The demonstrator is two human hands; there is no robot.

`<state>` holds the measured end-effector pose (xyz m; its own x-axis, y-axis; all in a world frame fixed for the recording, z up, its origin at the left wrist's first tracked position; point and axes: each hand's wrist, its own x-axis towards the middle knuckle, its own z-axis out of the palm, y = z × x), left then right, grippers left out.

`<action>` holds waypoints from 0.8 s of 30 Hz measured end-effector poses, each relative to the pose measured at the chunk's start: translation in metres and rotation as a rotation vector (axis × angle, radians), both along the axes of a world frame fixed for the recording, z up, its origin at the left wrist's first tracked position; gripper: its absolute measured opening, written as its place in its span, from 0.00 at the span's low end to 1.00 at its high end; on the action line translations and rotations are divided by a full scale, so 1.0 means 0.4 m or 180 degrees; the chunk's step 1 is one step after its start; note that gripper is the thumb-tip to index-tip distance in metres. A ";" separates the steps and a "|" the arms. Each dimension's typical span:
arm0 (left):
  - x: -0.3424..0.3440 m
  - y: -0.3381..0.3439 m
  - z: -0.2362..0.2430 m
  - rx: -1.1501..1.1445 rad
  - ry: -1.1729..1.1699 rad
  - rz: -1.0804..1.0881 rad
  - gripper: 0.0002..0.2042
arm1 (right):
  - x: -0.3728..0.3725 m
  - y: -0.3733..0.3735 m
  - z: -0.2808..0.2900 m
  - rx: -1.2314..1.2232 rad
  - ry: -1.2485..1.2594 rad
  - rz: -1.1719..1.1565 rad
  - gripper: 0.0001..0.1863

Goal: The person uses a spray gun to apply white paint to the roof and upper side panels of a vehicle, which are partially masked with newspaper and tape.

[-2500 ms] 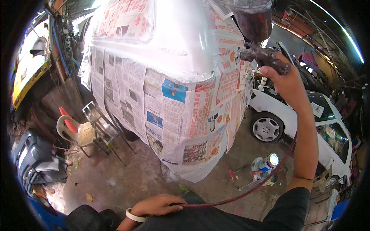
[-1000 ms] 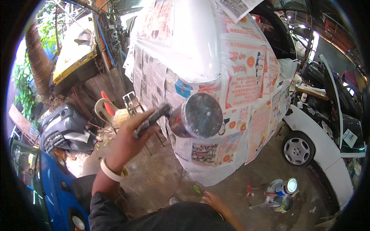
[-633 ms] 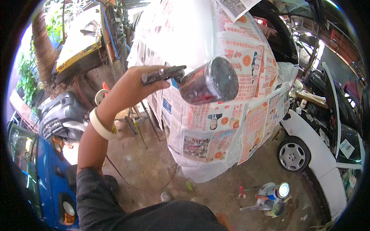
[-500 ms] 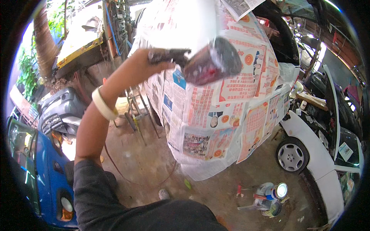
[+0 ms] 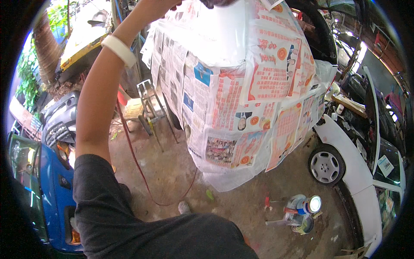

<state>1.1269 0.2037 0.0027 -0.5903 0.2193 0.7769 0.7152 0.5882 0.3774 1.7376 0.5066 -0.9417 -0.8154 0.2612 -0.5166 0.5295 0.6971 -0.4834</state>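
My left arm reaches up from the lower left, with a pale band at the wrist. My left hand point(image 5: 160, 6) is at the top edge and partly cut off, its fingers closed on a spray gun. Only a dark bit of the spray gun point(image 5: 213, 3) shows at that edge. Below and beyond it stands a vehicle whose bright white panel point(image 5: 215, 39) is framed by taped newspaper sheets point(image 5: 228, 99) and clear plastic film. A reddish hose point(image 5: 139, 162) hangs at the left and curves across the floor. My right hand is out of view.
A metal-framed stool point(image 5: 148, 101) stands left of the covered vehicle. Paint cans point(image 5: 310, 204) and tools sit on the concrete floor at lower right. A white car part with a wheel point(image 5: 326, 164) is on the right, a blue vehicle front point(image 5: 56, 190) on the left.
My left hand has risen with the spray gun to the top edge, so its dark cup, in full view before, is nearly all cut off. More of the white panel and newspaper shows.
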 end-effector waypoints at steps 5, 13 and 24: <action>-0.006 -0.091 -0.162 -0.0943 -0.0203 -0.0123 0.21 | 0.045 0.029 -0.068 -0.1612 -0.0508 -0.0731 0.17; 0.136 -0.119 -0.337 0.0957 -0.1745 -0.1389 0.20 | -0.076 0.048 0.208 -0.1068 -0.0549 -0.1218 0.22; 0.146 -0.141 -0.396 0.1605 -0.2021 -0.1372 0.17 | -0.070 0.019 0.125 -0.0782 -0.0803 -0.0500 0.21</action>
<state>1.1855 0.1474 -0.1557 -0.8847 0.2425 0.3980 0.4051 -0.0223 0.9140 1.7095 0.5142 -0.8916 -0.6145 0.2164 -0.7586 0.7444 0.4776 -0.4667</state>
